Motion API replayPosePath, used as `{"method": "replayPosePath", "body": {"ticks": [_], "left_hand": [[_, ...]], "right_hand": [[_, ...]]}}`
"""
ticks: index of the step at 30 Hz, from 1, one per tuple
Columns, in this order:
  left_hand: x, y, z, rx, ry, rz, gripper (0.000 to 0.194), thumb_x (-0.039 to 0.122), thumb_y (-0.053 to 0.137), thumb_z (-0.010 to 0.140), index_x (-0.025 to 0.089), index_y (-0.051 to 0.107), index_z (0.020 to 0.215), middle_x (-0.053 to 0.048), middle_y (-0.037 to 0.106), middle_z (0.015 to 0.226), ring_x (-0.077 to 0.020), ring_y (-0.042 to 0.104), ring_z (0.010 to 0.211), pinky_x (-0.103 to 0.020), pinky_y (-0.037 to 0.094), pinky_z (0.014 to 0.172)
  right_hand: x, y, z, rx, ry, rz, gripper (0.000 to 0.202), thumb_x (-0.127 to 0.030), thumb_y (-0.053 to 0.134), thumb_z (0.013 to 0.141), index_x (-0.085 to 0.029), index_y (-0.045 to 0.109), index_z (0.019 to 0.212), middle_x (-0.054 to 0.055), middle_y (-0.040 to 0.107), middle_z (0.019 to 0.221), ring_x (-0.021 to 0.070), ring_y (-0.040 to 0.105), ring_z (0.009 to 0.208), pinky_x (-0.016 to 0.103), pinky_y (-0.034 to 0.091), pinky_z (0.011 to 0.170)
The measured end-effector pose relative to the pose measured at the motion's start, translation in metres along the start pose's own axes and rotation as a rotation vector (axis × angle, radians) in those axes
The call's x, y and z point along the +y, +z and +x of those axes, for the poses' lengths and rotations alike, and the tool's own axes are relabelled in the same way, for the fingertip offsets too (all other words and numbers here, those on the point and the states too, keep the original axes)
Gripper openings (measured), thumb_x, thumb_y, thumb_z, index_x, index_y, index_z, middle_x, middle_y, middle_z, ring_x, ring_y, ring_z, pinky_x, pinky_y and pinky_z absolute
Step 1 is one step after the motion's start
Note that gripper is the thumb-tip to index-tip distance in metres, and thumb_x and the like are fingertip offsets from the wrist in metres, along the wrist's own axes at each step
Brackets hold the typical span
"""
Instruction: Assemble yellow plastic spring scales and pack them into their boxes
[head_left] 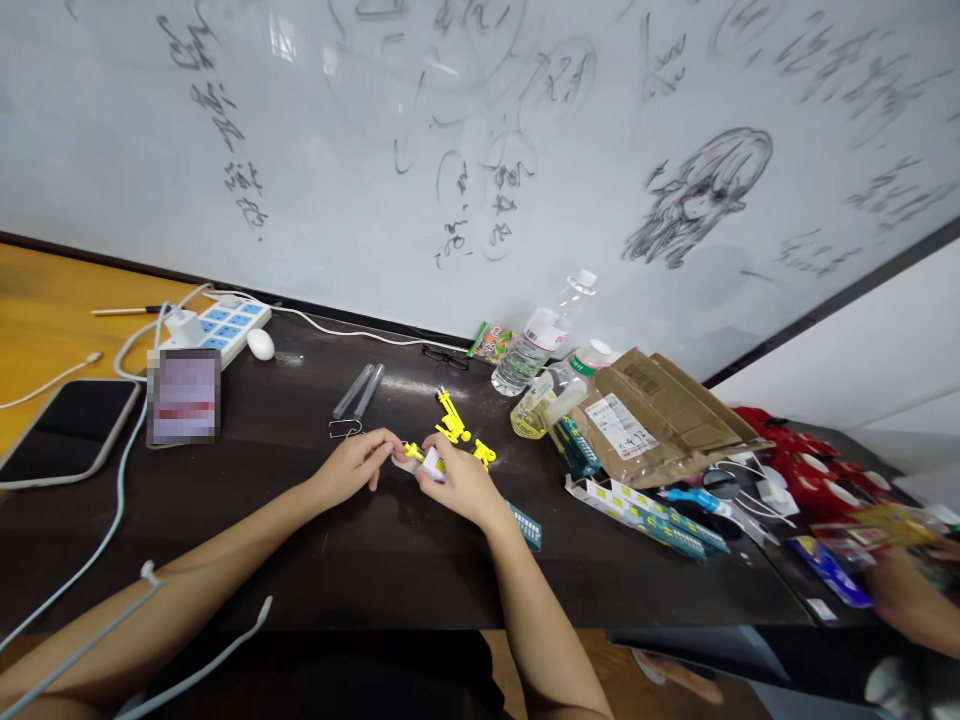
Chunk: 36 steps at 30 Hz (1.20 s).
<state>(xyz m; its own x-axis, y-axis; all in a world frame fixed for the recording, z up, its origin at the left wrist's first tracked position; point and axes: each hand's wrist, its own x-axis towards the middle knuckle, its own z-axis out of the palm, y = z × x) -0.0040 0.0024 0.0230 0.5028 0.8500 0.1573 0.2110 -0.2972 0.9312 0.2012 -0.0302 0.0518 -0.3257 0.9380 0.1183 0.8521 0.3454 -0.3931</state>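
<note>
Near the middle of the dark table, my right hand is closed round a small white piece with a yellow label. My left hand is closed, its fingertips at the left end of a small yellow part that sits between my two hands. Just behind my right hand lie a yellow plastic piece and a smaller yellow piece. Two clear tubes and a bent metal wire rest behind my left hand.
A water bottle, a bottle of yellow liquid and a cardboard package stand or lie to the right, with long printed boxes before them. Phones, a power strip and cables are left. Another person's arm shows far right.
</note>
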Motion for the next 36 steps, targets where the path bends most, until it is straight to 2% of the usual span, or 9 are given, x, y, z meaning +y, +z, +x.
{"method": "replayPosePath", "body": {"ticks": [6,10,13,16,18,23,27,32,36], "left_hand": [[0.030,-0.001,-0.003,0.140,0.098,0.002,0.024,0.037,0.037,0.092,0.019,0.045,0.107,0.000,0.064,0.080,-0.0078,0.046,0.047,-0.021,0.041,0.051],[0.076,-0.014,-0.005,0.126,0.175,0.083,0.020,0.036,0.045,0.090,0.018,0.053,0.095,-0.002,0.066,0.079,-0.0122,0.056,0.061,-0.023,0.044,0.059],[0.116,-0.023,-0.004,0.161,0.264,0.207,0.022,0.037,0.053,0.084,0.018,0.063,0.088,-0.003,0.065,0.077,-0.0139,0.055,0.063,-0.024,0.042,0.059],[0.147,-0.026,-0.001,0.073,0.364,0.340,0.020,0.036,0.056,0.083,0.020,0.068,0.085,-0.003,0.065,0.081,-0.0149,0.055,0.066,-0.024,0.041,0.060],[0.159,-0.028,0.002,-0.005,0.425,0.404,0.019,0.034,0.056,0.084,0.022,0.070,0.086,-0.002,0.065,0.081,-0.0143,0.055,0.068,-0.023,0.040,0.060],[0.169,-0.043,0.012,-0.208,0.485,0.441,0.019,0.031,0.054,0.086,0.021,0.071,0.089,-0.002,0.066,0.082,-0.0103,0.056,0.069,-0.020,0.039,0.062],[0.171,-0.052,0.023,-0.378,0.510,0.492,0.021,0.033,0.055,0.086,0.020,0.071,0.088,-0.002,0.065,0.079,-0.0096,0.056,0.068,-0.019,0.038,0.061],[0.168,-0.043,0.024,-0.285,0.511,0.583,0.021,0.033,0.053,0.086,0.021,0.070,0.090,-0.001,0.063,0.083,-0.0097,0.054,0.069,-0.020,0.037,0.061],[0.161,-0.039,0.021,-0.172,0.438,0.473,0.021,0.035,0.054,0.085,0.018,0.065,0.093,0.000,0.061,0.077,-0.0081,0.048,0.061,-0.019,0.035,0.056]], "right_hand": [[-0.020,-0.009,-0.005,0.132,-0.036,0.022,0.041,-0.034,0.055,0.078,-0.023,0.044,0.116,0.003,0.064,0.090,0.0204,0.063,0.076,0.028,0.043,0.067],[-0.034,-0.009,-0.010,0.416,-0.083,0.197,0.059,-0.033,0.057,0.076,-0.020,0.029,0.126,0.008,0.060,0.097,0.0204,0.063,0.078,0.032,0.049,0.071],[-0.043,0.000,-0.011,0.689,-0.115,0.366,0.060,-0.034,0.055,0.077,-0.018,0.022,0.124,0.011,0.051,0.103,0.0203,0.062,0.082,0.034,0.051,0.074],[-0.050,0.011,-0.009,0.883,-0.071,0.471,0.050,-0.035,0.053,0.077,-0.020,0.025,0.116,0.012,0.041,0.106,0.0204,0.059,0.088,0.036,0.050,0.077],[-0.053,0.016,-0.008,0.925,-0.049,0.542,0.046,-0.036,0.052,0.077,-0.021,0.026,0.112,0.011,0.039,0.105,0.0201,0.057,0.089,0.037,0.049,0.078],[-0.054,0.020,-0.005,0.908,-0.146,0.754,0.055,-0.040,0.057,0.076,-0.022,0.024,0.116,0.006,0.043,0.100,0.0170,0.057,0.080,0.037,0.048,0.076],[-0.056,0.019,-0.002,0.843,-0.229,0.851,0.046,-0.045,0.055,0.079,-0.024,0.027,0.110,0.001,0.045,0.088,0.0130,0.054,0.069,0.031,0.047,0.067],[-0.056,0.015,0.002,0.868,-0.250,0.813,0.039,-0.050,0.050,0.083,-0.024,0.032,0.107,0.003,0.046,0.093,0.0150,0.055,0.080,0.032,0.048,0.070],[-0.057,0.015,0.001,0.891,-0.285,0.749,0.040,-0.049,0.051,0.084,-0.023,0.035,0.110,0.003,0.044,0.093,0.0146,0.052,0.078,0.031,0.048,0.067]]}}
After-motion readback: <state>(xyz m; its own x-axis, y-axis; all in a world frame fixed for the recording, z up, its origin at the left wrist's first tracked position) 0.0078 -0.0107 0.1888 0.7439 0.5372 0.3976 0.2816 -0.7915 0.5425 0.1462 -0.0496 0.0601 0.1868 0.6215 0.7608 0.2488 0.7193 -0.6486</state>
